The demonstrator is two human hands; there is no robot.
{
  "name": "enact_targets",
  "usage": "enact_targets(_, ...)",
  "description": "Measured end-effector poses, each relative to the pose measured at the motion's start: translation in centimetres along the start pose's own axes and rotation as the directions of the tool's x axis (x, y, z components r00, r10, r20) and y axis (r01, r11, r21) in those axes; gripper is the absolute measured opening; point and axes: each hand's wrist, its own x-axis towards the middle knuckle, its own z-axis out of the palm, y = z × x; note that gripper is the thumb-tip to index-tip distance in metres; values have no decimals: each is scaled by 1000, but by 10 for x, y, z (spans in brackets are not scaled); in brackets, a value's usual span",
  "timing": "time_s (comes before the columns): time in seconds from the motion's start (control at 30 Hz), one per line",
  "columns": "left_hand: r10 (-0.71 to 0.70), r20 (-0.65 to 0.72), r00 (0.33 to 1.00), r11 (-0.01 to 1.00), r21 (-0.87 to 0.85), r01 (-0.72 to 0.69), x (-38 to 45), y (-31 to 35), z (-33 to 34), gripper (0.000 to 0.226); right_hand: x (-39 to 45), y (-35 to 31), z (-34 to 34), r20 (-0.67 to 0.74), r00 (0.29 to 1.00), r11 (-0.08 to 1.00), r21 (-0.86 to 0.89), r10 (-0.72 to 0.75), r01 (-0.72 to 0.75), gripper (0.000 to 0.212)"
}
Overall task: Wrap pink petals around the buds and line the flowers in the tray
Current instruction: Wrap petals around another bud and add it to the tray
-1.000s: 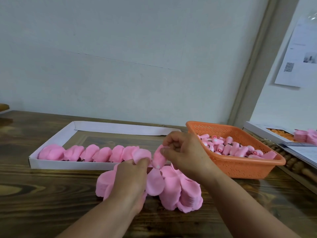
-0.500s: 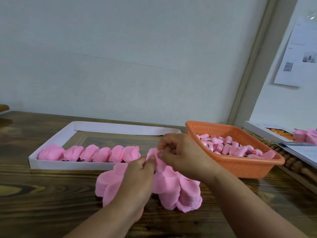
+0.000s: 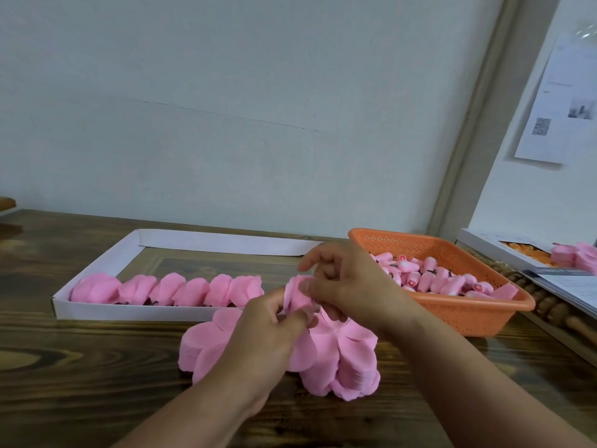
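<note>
Pink petals pinched between our left hand and right hand, fingers curled; petal stack beneath grip, tray just beyond, basket right.

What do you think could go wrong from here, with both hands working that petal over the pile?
The left hand and right hand pinch the half-wrapped flower right above the petal stack; a dragging wrist might scatter the stack. The petal might also spring loose before the wrap is tight. The flowers in the white tray already overlap closely, so setting the next one down could nudge the row.
</note>
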Motion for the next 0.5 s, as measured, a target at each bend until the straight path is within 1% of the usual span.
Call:
enact_targets(0.1,-19,24,1000,999,-37,20,1,0,-1,19,-1,4,-6,64,998,996,85,1,-7,11)
enact_targets(0.17,-29,32,999,998,-55,31,2,1,-1,18,-1,6,-8,70,998,993,121,-3,-6,8)
enact_targets(0.27,-28,34,999,993,-117,32,2,3,-1,18,-1,8,-10,56,998,989,150,3,-11,12)
enact_targets(0.33,-26,-9,1000,989,-145,25,2,2,1,22,-1,7,-8,19,999,987,161,27,-29,16)
enact_targets(0.43,16,-108,994,993,-110,-28,1,2,4,15,2,6,0,-92,993,987,147,75,-61,18)
enact_targets(0.5,41,-141,989,993,-105,-56,0,3,6,13,3,6,5,-148,984,985,158,96,-73,20)
